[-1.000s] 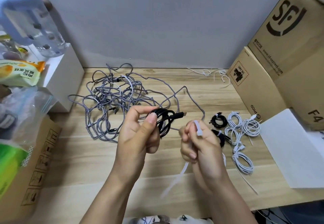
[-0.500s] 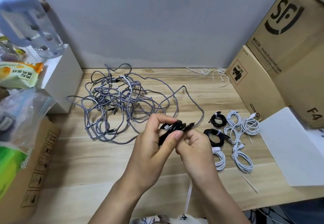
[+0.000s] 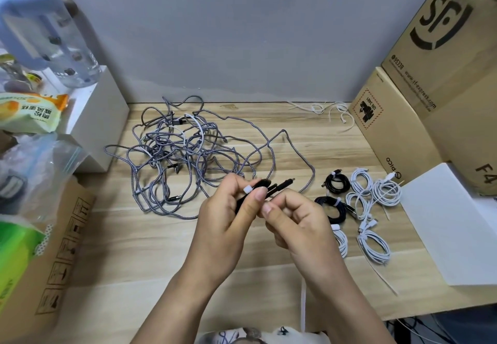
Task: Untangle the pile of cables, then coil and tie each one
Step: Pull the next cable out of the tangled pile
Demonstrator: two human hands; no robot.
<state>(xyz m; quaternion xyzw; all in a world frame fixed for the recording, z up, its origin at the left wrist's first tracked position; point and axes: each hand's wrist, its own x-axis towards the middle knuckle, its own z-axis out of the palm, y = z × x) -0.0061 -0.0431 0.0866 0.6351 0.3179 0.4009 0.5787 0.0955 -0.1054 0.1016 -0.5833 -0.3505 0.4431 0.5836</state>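
My left hand (image 3: pixel 226 222) grips a coiled black cable (image 3: pixel 271 189) above the wooden table (image 3: pixel 150 257), thumb and fingers pinched round the bundle. A white zip tie head (image 3: pixel 247 189) shows at my left fingertips. My right hand (image 3: pixel 298 222) is curled beside it, fingertips against the coil, holding the tie, whose white tail (image 3: pixel 303 306) hangs down below my wrists. A tangled pile of grey braided cables (image 3: pixel 185 160) lies behind the hands. Coiled and tied cables sit to the right: two black coils (image 3: pixel 337 185) and several white coils (image 3: pixel 373 195).
Cardboard boxes (image 3: pixel 435 96) stand at the right, with a white box (image 3: pixel 443 225) in front of them. Loose white ties (image 3: pixel 330 112) lie by the wall. At the left are a white block (image 3: pixel 91 128), a water bottle (image 3: pixel 45 28), snack bags and a carton (image 3: pixel 45 268).
My hands came together over the black coil. The white tie, held up in the right hand a second ago, is now wrapped at the coil with its tail hanging down.
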